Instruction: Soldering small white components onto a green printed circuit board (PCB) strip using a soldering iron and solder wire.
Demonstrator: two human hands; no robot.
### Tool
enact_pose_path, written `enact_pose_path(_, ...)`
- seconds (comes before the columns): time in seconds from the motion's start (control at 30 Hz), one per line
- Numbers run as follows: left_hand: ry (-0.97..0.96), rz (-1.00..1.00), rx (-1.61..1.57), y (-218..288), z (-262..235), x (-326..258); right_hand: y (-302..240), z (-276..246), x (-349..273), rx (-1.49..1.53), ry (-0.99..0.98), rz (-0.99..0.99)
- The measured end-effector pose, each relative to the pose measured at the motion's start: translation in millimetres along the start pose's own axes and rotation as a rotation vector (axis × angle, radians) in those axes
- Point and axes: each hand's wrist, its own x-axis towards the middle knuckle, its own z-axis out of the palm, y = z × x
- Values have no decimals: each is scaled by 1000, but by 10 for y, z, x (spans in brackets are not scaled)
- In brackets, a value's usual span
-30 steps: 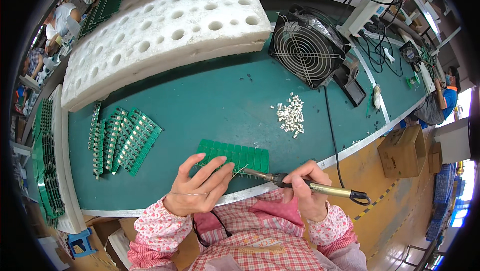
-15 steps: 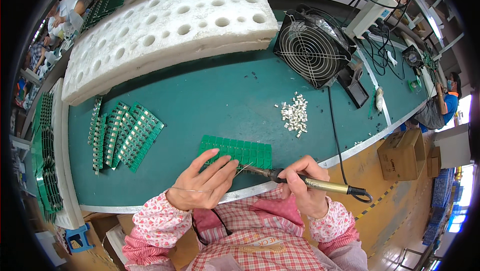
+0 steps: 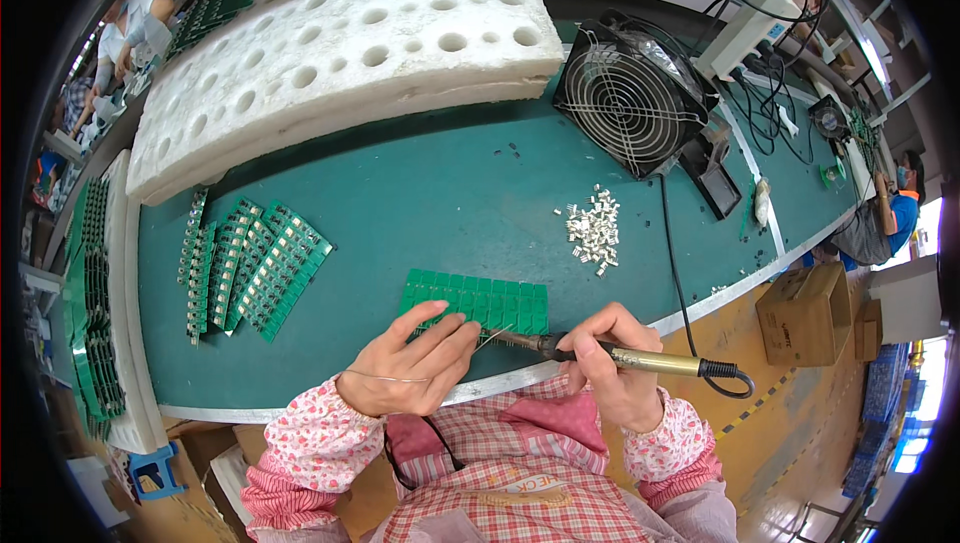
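A green circuit board panel (image 3: 480,298) lies near the front edge of the table, with pins showing along its near side. My right hand (image 3: 617,368) grips a soldering iron (image 3: 655,362) by its brass-coloured handle, the tip pointing left at the panel's near edge. From the left, my left hand (image 3: 415,368) is closed on a thin solder wire (image 3: 385,378). The wire's free end comes out past the fingertips by the iron's tip. Those fingers partly cover the panel's left near corner, and the exact contact at the tip is too small to tell.
Several boards with white parts (image 3: 285,278) lie at left. Small white connectors (image 3: 593,231) are heaped at right, below a black fan (image 3: 635,98). A white foam block (image 3: 350,53) spans the back. The iron's black cord (image 3: 672,253) runs along the right side.
The whole view has shifted slightly. Both hands, the soldering iron and the panel keep almost the same places relative to each other.
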Motion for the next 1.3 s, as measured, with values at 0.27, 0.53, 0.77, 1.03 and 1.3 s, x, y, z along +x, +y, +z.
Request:
enact_pose_path(0.27, 4, 9, 18, -9, -7, 7, 51, -16, -78, 5, 202, -2)
enact_pose_path(0.53, -3, 3, 30, -8, -23, 8, 407, -54, 163, -541, 187, -402)
enact_pose_path(0.77, 42, -39, 14, -11, -11, 3, 549, -13, 145, -789, 145, -457)
enact_pose_path(1.03, 113, -24, 7, -112, 10, 15, 580, -85, 7, -962, 127, -631)
enact_pose_path(1.3, 35, -27, 98, -148, -131, -131, 604, 170, -203, -971, 63, -640)
